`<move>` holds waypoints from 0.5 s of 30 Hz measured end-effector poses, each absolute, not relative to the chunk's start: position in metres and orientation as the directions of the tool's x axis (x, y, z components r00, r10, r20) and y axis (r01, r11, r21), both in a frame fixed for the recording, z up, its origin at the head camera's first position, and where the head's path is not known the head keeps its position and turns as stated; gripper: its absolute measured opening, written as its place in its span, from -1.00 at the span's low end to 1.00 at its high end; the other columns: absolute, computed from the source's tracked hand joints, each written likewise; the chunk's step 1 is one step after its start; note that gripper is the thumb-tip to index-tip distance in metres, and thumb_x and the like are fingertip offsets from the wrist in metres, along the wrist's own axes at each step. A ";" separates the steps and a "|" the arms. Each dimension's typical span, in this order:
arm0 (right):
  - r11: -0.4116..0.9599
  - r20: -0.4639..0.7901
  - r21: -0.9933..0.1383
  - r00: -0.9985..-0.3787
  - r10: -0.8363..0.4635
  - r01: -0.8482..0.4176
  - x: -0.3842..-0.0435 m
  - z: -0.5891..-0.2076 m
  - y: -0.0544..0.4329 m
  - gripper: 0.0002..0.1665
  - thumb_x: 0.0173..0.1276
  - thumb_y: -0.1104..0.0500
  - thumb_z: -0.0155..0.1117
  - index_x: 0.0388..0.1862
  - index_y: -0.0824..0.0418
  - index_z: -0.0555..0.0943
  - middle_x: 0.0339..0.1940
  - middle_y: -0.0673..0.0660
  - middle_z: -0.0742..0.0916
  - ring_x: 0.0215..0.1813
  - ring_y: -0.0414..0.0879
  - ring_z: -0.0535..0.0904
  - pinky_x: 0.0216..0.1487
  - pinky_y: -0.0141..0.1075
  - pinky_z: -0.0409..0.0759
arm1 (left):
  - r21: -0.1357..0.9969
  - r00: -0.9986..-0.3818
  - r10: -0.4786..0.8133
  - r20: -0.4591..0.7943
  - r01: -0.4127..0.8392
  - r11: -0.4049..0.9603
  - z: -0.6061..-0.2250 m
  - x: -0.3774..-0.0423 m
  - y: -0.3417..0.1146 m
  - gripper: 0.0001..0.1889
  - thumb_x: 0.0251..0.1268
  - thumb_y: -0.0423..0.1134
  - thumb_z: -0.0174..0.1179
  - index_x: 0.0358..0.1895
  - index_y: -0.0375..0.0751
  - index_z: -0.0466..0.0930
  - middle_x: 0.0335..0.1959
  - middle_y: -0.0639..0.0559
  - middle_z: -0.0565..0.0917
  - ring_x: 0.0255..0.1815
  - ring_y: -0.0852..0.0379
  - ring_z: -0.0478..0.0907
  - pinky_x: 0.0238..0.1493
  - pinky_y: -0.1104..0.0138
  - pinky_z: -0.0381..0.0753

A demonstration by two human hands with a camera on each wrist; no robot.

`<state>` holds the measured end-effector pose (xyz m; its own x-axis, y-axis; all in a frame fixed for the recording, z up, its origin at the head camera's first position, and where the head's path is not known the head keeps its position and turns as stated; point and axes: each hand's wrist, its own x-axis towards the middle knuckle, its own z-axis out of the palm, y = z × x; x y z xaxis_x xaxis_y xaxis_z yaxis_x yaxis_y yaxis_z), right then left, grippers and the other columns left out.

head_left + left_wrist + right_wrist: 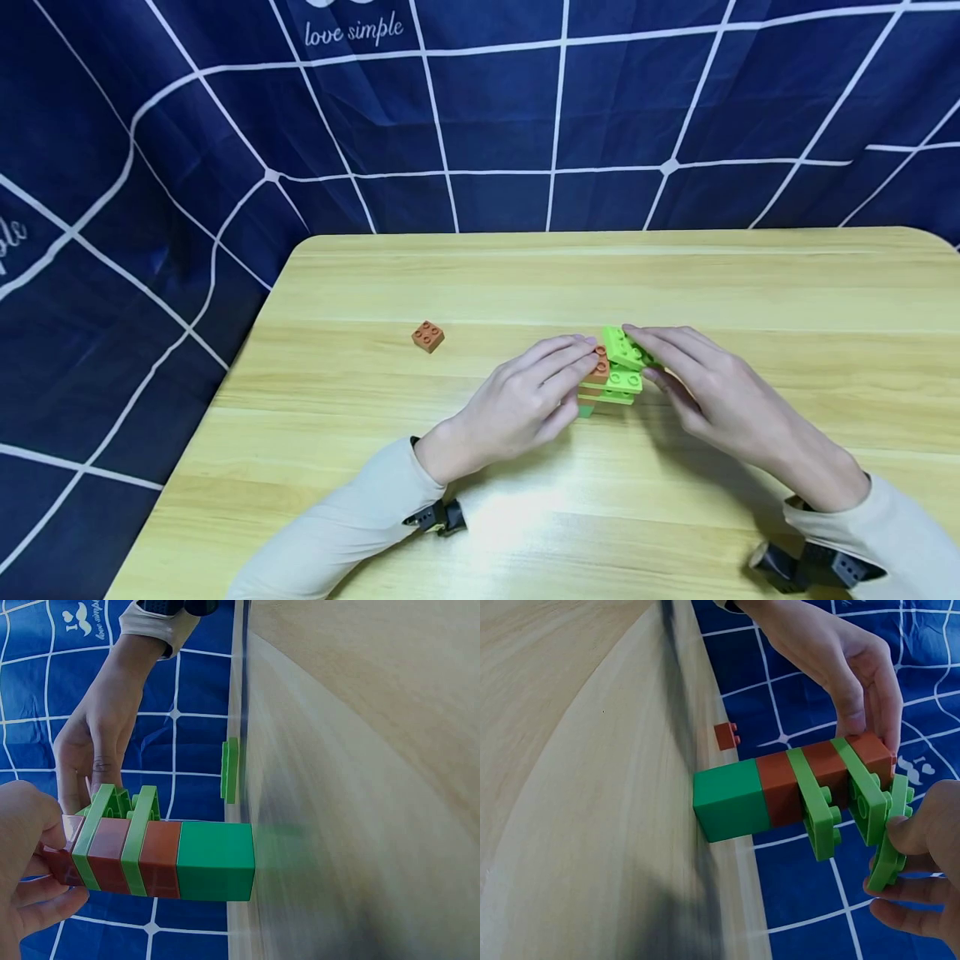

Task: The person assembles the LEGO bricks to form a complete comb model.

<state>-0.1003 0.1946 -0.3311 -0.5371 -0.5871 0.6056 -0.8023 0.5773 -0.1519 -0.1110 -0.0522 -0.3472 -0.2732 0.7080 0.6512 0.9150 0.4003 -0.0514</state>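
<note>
A brick tower stands on the table: a dark green block [216,861] at the bottom, then brown bricks [777,789] alternating with lime green plates [819,814] that jut out to one side. My left hand [517,396] grips the brown brick [600,367] at the top, thumb and fingers on its sides. Between thumb and fingers, my right hand [720,392] pinches another lime plate [891,847]. This plate is tilted beside the tower top, close over the upper jutting plate [624,380].
A loose brown brick [427,336] lies on the wooden table [337,467], left of the tower. The left wrist view shows another green plate [229,770] on the table beyond the tower. A dark blue cloth [495,125] with white lines hangs behind the table.
</note>
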 end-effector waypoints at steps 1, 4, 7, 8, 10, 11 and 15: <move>0.579 0.605 -0.152 -0.538 -0.586 -0.801 -0.100 -0.331 0.195 -0.35 0.58 -0.09 -0.24 0.24 0.40 0.49 0.03 0.27 0.66 0.00 0.11 0.58 0.33 -0.69 0.16 | -0.052 -0.272 0.708 0.652 0.915 0.399 -0.347 -0.111 -0.052 -0.58 0.17 -0.34 0.18 0.12 -0.43 0.54 0.16 -0.24 0.58 0.25 -0.06 0.48 0.46 0.36 0.17; 0.579 0.605 -0.154 -0.540 -0.585 -0.801 -0.100 -0.331 0.195 -0.35 0.58 -0.09 -0.24 0.24 0.40 0.49 0.03 0.27 0.66 0.00 0.11 0.58 0.32 -0.69 0.17 | -0.050 -0.269 0.708 0.653 0.917 0.395 -0.348 -0.111 -0.052 -0.58 0.17 -0.34 0.18 0.12 -0.43 0.54 0.16 -0.25 0.58 0.25 -0.06 0.48 0.46 0.36 0.17; 0.578 0.606 -0.156 -0.540 -0.584 -0.801 -0.100 -0.331 0.195 -0.34 0.58 -0.10 -0.25 0.24 0.40 0.49 0.03 0.27 0.66 0.00 0.11 0.58 0.32 -0.69 0.17 | -0.045 -0.270 0.705 0.656 0.918 0.393 -0.348 -0.111 -0.052 -0.58 0.17 -0.34 0.19 0.12 -0.43 0.54 0.16 -0.25 0.58 0.25 -0.06 0.47 0.46 0.36 0.18; 0.577 0.607 -0.156 -0.539 -0.584 -0.802 -0.100 -0.331 0.195 -0.34 0.58 -0.10 -0.25 0.24 0.40 0.49 0.04 0.27 0.65 0.00 0.11 0.58 0.32 -0.69 0.17 | -0.044 -0.270 0.704 0.657 0.919 0.393 -0.348 -0.111 -0.052 -0.58 0.17 -0.34 0.19 0.12 -0.43 0.54 0.16 -0.25 0.58 0.25 -0.06 0.48 0.46 0.36 0.18; 0.576 0.609 -0.153 -0.535 -0.585 -0.803 -0.100 -0.331 0.195 -0.34 0.58 -0.09 -0.24 0.24 0.40 0.48 0.03 0.27 0.65 0.00 0.12 0.58 0.33 -0.69 0.16 | -0.041 -0.272 0.703 0.658 0.919 0.393 -0.349 -0.111 -0.052 -0.58 0.17 -0.34 0.19 0.12 -0.43 0.54 0.16 -0.25 0.58 0.25 -0.06 0.47 0.46 0.37 0.18; 0.574 0.611 -0.151 -0.532 -0.586 -0.805 -0.100 -0.331 0.195 -0.35 0.58 -0.09 -0.24 0.24 0.40 0.48 0.03 0.28 0.65 0.00 0.12 0.58 0.33 -0.68 0.16 | -0.040 -0.272 0.702 0.658 0.918 0.393 -0.349 -0.111 -0.052 -0.58 0.17 -0.34 0.20 0.12 -0.43 0.54 0.16 -0.25 0.58 0.26 -0.06 0.47 0.45 0.37 0.18; 0.568 0.617 -0.149 -0.525 -0.586 -0.810 -0.100 -0.331 0.195 -0.36 0.58 -0.08 -0.23 0.24 0.41 0.48 0.02 0.29 0.66 -0.01 0.13 0.58 0.34 -0.67 0.17 | -0.042 -0.271 0.703 0.658 0.918 0.393 -0.349 -0.111 -0.052 -0.58 0.17 -0.34 0.20 0.12 -0.43 0.54 0.16 -0.25 0.58 0.26 -0.06 0.47 0.45 0.37 0.18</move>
<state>-0.1001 0.1946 -0.3312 -0.5249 -0.5858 0.6175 -0.8095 0.5678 -0.1494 -0.1112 -0.0515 -0.3487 -0.2712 0.7028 0.6577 0.9184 0.3934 -0.0417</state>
